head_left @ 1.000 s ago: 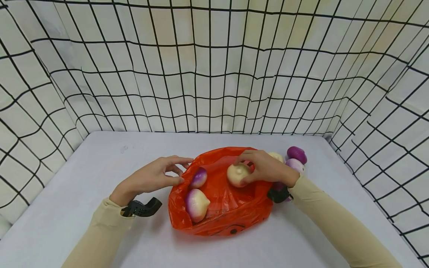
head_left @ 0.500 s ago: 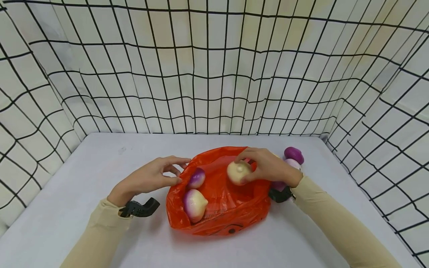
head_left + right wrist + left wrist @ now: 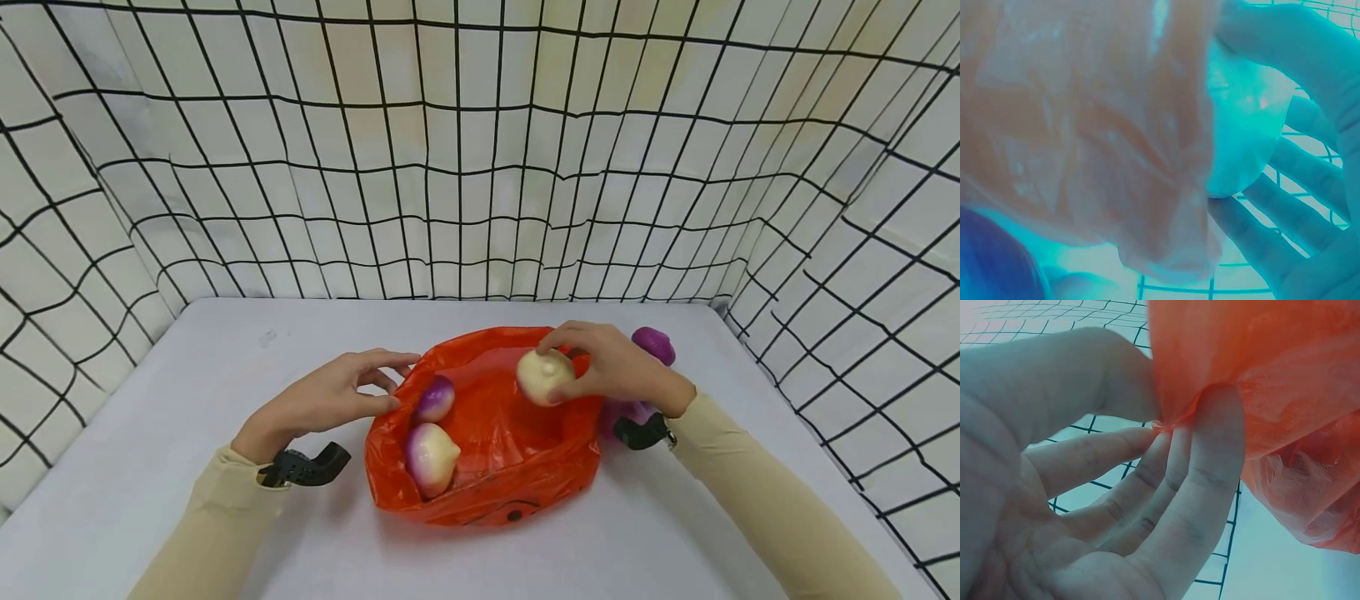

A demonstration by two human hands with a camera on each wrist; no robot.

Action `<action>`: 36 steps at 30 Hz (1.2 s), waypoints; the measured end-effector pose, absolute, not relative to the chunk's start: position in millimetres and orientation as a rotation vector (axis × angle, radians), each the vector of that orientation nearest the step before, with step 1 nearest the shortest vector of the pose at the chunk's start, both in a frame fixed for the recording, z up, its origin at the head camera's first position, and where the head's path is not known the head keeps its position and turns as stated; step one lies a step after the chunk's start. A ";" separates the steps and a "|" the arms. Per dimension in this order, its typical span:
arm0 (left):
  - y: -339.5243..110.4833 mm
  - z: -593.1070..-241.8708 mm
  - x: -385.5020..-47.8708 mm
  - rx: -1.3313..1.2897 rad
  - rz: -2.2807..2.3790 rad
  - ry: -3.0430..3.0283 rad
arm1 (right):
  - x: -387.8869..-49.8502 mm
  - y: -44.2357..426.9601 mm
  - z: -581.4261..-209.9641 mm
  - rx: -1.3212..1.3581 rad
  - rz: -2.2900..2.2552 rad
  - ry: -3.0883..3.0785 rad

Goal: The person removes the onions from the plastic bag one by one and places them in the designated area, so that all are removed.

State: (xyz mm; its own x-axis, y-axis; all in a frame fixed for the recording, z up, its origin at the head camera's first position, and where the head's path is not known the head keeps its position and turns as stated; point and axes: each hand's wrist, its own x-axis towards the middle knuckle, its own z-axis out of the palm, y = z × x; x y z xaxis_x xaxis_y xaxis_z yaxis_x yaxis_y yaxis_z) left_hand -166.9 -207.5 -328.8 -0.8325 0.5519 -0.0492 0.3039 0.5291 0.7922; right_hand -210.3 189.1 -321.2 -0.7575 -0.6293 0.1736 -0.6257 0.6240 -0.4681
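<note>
A red plastic bag (image 3: pixel 558 483) stands with its mouth spread wide. My left hand (image 3: pixel 318 404) pinches the bag's left rim between thumb and fingers, as the left wrist view shows. Over the right part of the mouth, my right hand (image 3: pixel 626 367) grips a pale yellow onion (image 3: pixel 538 379) with thumb and fingers. Inside the bag at the left lie a small purple-and-white onion (image 3: pixel 436 399) and a larger white-and-purple one (image 3: pixel 432 461). In the right wrist view, the bag's wall (image 3: pixel 1085 112) hides part of the held onion (image 3: pixel 1244 125).
Behind the right hand, a dark purple onion (image 3: pixel 654 344) lies on the white table (image 3: pixel 480 571). A lighter purple one (image 3: pixel 628 411) shows partly beside the bag, below that hand. Black netting (image 3: pixel 457 171) over white walls encloses the table's back and sides.
My right hand has moved slightly up and to the right with the pale onion, closer to the bag's right rim. My left hand keeps its place on the left rim.
</note>
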 end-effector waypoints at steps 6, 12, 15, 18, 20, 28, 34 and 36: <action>-207.2 -329.0 -168.4 0.729 1.198 2.466 | -208.1 199.9 -317.8 -1.072 -0.835 2.874; -207.2 -329.3 -168.1 0.696 1.185 2.483 | -205.5 211.8 -316.1 -1.026 -0.924 2.875; -206.9 -329.7 -168.4 0.691 1.192 2.484 | -204.2 218.1 -315.1 -0.990 -0.961 2.884; -206.9 -330.3 -169.0 0.706 1.197 2.483 | -203.7 224.8 -313.7 -0.969 -0.981 2.897; -206.8 -330.7 -169.7 0.699 1.194 2.487 | -204.0 229.1 -312.6 -0.962 -0.980 2.910; -207.1 -330.9 -170.5 0.675 1.174 2.505 | -202.4 246.1 -305.0 -0.945 -0.926 3.017; -207.6 -330.1 -169.5 0.694 1.179 2.501 | -199.7 262.0 -302.5 -0.874 -0.900 3.094; -207.8 -329.7 -169.4 0.698 1.180 2.499 | -199.1 268.2 -303.8 -0.867 -0.923 3.099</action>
